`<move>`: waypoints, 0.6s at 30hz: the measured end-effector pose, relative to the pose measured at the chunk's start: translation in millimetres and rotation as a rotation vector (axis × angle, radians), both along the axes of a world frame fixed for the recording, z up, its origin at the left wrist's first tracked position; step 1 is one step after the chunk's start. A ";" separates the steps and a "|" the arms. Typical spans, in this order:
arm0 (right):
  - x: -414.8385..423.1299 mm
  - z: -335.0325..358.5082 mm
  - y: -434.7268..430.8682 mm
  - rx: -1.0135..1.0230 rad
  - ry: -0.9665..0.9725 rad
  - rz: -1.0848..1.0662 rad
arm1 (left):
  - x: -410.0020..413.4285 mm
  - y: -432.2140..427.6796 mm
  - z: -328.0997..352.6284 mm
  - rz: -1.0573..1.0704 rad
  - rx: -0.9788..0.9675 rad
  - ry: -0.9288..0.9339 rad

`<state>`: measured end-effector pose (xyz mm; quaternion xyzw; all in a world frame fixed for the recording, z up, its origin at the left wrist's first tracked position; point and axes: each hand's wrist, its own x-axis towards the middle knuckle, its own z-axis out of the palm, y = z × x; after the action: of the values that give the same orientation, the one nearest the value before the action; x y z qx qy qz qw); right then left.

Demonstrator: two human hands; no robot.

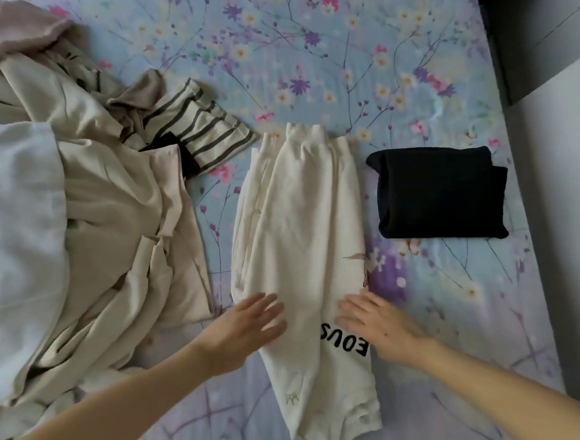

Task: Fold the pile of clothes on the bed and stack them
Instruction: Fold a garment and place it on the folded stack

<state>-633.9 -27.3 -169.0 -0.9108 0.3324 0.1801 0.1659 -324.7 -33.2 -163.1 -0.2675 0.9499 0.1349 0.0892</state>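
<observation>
Floral bedding (304, 47) covers the bed, blue and purple; a cream garment (299, 219) is laid lengthwise at the middle, its ribbed band at the far end and black letters near the close end; the left hand (244, 329) and right hand (378, 323) are spread flat on it, fingers straight, nothing gripped; a folded black garment (437, 192) is set just to its right; an unfolded pile (92, 216) is heaped at the left, a striped piece (203, 129) at its edge.
</observation>
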 end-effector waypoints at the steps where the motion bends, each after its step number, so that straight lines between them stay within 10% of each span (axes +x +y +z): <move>1: -2.1 -1.7 8.5 0.053 0.137 0.085 | -3.2 8.0 -5.6 -0.088 0.027 -0.102; 8: -0.4 -11.8 20.3 0.083 0.202 0.088 | -45.3 28.4 -16.5 0.007 0.241 -0.430; 12: 1.0 0.8 -0.3 0.494 -0.132 -0.431 | -45.0 19.2 -8.6 0.154 0.432 -0.305; 18: 2.4 9.6 -49.1 0.911 -0.489 -1.417 | -38.3 -48.4 10.3 1.463 1.283 0.321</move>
<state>-631.5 -76.3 -159.4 -0.3483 0.6707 -0.0503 0.6529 -362.9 -81.7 -152.8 -0.6685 0.2976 0.6814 -0.0179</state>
